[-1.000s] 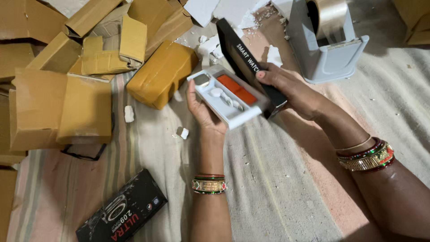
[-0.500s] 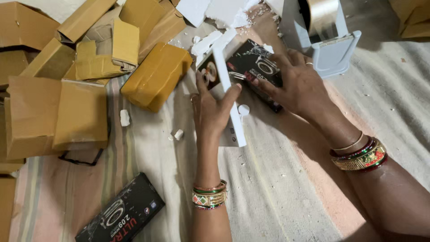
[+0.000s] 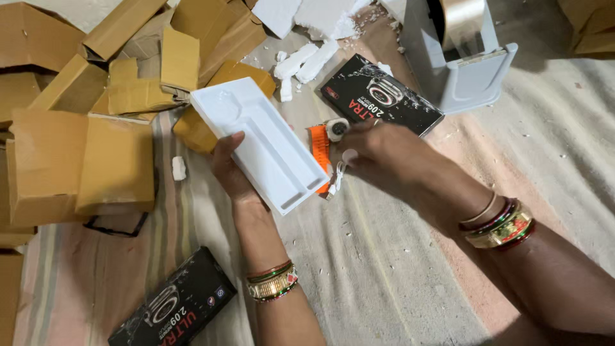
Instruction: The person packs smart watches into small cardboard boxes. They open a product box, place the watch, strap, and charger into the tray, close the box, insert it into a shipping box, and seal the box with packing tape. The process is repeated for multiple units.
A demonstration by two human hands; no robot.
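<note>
While the left hand (image 3: 234, 173) grips the white moulded tray (image 3: 259, 144) by its lower left edge, thumb on the rim and fingers underneath, the tray sits tilted near the middle of the frame with its shallow recesses showing empty. Just right of it, the right hand (image 3: 384, 157) hovers palm down over the watch with the orange strap (image 3: 320, 150). Its fingers curl loosely close to the round watch body and a thin white cable (image 3: 337, 176); whether they actually pinch anything I cannot tell.

The watch and cable lie half under the tray's right edge on the striped cloth (image 3: 359, 275) covering the floor. Judging by that overlap, lowering the tray could press on the strap or drag the cable, and a careless sweep of the right hand could push the small pieces into the foam crumbs scattered about.

The tray looks like thin, rigid, glossy plastic that could crack if squeezed. The strap seems soft and rubbery. A black printed box (image 3: 381, 96) lies upper centre, matte and rectangular, and a second black box (image 3: 173, 307) lies at lower left. Creased brown cardboard cartons (image 3: 77, 160) fill the upper left, broken white foam chunks (image 3: 307, 61) lie at the top, and a grey plastic tape dispenser (image 3: 461, 57) stands upper right.
</note>
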